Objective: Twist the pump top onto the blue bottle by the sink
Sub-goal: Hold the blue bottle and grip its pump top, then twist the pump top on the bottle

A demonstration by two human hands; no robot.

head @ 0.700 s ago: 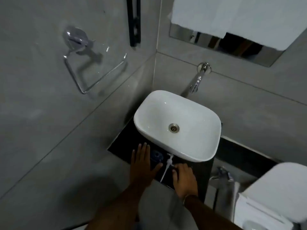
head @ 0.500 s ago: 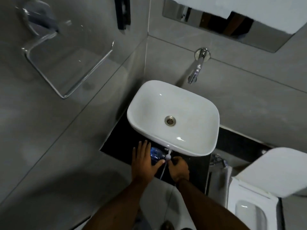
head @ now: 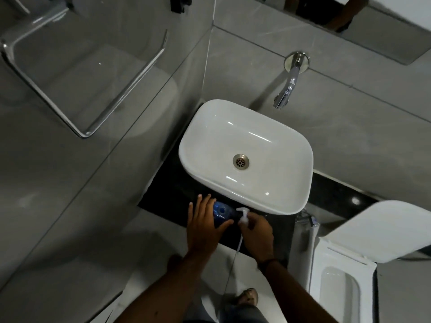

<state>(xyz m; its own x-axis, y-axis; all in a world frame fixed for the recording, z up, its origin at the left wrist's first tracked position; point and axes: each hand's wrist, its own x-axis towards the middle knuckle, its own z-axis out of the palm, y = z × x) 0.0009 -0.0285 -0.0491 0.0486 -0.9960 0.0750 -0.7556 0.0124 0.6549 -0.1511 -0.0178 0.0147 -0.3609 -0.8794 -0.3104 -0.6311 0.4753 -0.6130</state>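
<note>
A glossy black worktop (head: 168, 201) sits in a corner of large matte grey wall tiles, carrying a smooth white rounded-rectangle basin (head: 289, 197) under a curved chrome tap (head: 288, 87). The translucent blue bottle (head: 220, 212) stands on it just in front of the basin, its neck uncovered. The left hand (head: 203, 226) wraps it with fingers loosely curled, and the right hand (head: 257, 231) pinches the white plastic pump top (head: 243, 215) beside the neck, its thin tube hanging below.

Head view, high above the sink (head: 245, 157), facing steeply down (wide-angle), hands near the bottom
</note>
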